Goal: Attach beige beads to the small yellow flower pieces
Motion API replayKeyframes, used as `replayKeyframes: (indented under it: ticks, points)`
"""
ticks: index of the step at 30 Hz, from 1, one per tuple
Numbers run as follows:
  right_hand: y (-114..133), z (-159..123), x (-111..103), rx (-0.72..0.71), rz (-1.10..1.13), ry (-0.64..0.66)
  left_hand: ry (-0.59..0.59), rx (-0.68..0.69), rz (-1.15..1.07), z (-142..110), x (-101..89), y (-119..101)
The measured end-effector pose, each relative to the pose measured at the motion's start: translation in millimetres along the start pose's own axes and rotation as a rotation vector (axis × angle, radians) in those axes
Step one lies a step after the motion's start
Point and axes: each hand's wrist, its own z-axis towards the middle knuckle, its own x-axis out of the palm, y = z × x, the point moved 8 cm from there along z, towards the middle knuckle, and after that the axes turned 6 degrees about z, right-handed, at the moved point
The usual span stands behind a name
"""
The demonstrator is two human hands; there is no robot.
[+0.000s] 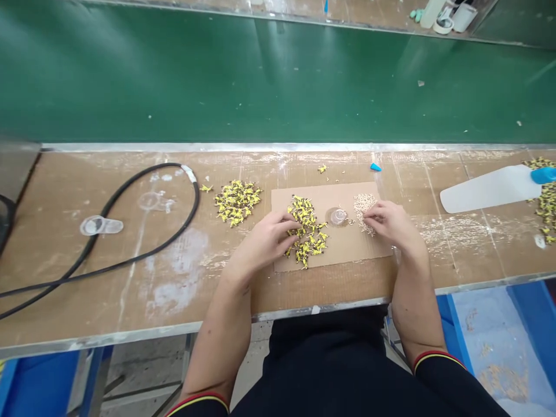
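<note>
On a cardboard sheet (343, 252) lies a pile of small yellow-and-black figures (309, 231). My left hand (278, 234) reaches into its left side, fingers curled and bent together; whatever they pinch is hidden among the figures. Tiny beige pieces (363, 204) are heaped at the right of the sheet. Over that heap, the thumb and fingertips of my right hand (388, 223) are pressed together, and anything between them is too small to name. Between the two piles stands a small, clear round container (337, 216), with a few beige bits beside it.
Another pile of yellow figures (237, 202) lies left of the cardboard. A black cable (163, 249) loops across the left, near a clear plastic scoop-shaped piece (101, 225). A white bottle (490, 188) lies at right, and a blue cap (376, 167) sits behind the sheet.
</note>
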Motion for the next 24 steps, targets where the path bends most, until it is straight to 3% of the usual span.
replayKeyframes:
  ticks: [5,17,20,24]
  points:
    - [4,0,0,0.026,-0.04,0.041,-0.039,-0.022,0.013,0,-0.5,6]
    - [8,-3,-25,0.014,0.284,-0.171,-0.116,-0.057,0.012,0,-5.7,4]
    - [15,-5,-27,-0.036,0.361,-0.212,-0.204,-0.104,0.016,-3,-18.3,8]
    - [31,-8,-26,-0.11,0.524,-0.264,-0.421,-0.083,-0.04,-6,-36.5,-3]
